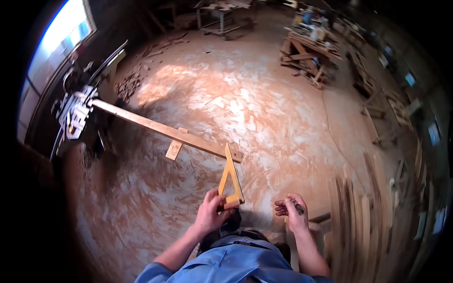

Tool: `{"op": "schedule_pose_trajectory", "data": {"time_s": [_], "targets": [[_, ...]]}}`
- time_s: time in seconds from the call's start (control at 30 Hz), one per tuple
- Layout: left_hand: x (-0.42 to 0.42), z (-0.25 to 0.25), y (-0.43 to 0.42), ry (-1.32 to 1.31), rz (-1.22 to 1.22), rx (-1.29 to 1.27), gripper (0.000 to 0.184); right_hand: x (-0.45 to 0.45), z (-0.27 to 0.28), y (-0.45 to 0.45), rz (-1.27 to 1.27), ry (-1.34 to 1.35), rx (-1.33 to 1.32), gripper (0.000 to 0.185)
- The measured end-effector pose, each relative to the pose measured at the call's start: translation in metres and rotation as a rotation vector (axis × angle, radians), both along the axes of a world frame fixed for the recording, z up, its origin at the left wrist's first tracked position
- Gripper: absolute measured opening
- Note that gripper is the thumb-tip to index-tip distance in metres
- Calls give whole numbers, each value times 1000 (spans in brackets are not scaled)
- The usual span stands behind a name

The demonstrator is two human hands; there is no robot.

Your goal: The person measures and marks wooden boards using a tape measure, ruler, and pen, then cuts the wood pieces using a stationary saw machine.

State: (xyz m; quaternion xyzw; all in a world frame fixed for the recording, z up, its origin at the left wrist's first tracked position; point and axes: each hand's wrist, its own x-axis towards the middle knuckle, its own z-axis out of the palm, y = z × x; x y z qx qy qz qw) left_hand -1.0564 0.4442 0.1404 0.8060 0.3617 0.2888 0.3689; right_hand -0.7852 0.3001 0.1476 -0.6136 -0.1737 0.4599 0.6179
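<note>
My left hand [212, 210] grips the lower end of a yellow triangular set square [223, 186], whose tip points up and overlaps the near end of a long wooden beam [165, 129] in this view. My right hand [293, 211], off to the right, has a small dark marker-like object [297, 206] lodged between its fingers, the other fingers partly curled. The beam runs from a machine at the left toward the middle, and a short wooden piece [174, 149] lies crosswise under it.
The metal machine [75, 113] stands at the left by a bright window. Wood scraps [130, 85] lie behind it. A cluttered wooden workbench [311, 47] is at the back right, another table [222, 19] at the back. Long boards [361, 217] lie at the right; a cable [329, 122] crosses the floor.
</note>
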Motion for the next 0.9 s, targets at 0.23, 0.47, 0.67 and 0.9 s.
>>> {"op": "schedule_pose_trajectory", "data": {"time_s": [0.23, 0.47, 0.67, 0.9], "targets": [[65, -2, 124, -92, 277, -31, 52, 107, -24, 135, 94, 8, -186, 32], [120, 0, 204, 1, 669, -100, 53, 258, -86, 318, 391, -74, -331, 40], [155, -9, 205, 87, 1147, -159, 45, 329, -103, 479, 660, -147, -275, 36], [149, -24, 230, -162, 1656, -179, 37, 224, -111, 670, 1045, -167, -46, 32]]}}
